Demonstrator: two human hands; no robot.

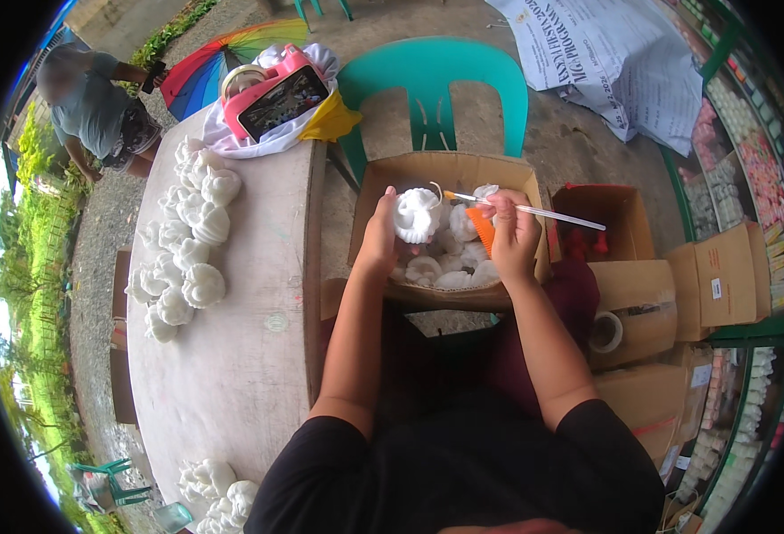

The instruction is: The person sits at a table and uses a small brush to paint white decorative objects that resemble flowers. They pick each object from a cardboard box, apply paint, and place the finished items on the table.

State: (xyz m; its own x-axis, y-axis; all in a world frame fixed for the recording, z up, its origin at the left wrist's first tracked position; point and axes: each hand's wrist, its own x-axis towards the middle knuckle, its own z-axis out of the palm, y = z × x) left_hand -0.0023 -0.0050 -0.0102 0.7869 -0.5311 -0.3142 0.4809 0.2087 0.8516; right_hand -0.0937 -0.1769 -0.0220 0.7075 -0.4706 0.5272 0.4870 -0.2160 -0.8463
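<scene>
White, lumpy moulded piece (417,216) is gripped in the left hand (379,236) over the brown cardboard box (454,166). Right hand (516,236) pinches a slim clear-handled paintbrush (557,214); can't tell if it's holding that orange ridged strip (482,230) too. My guess: the white clustered pieces (203,287) on the pale tabletop (267,222) left of the box are done, and the whitish rounded pieces (451,242) inside it are left.

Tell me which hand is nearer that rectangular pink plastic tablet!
Left. The left hand, holding a knobbly white figure, is below and right of the tablet; the right hand, gripping a slim pale-handled paintbrush, is farther right.
</scene>
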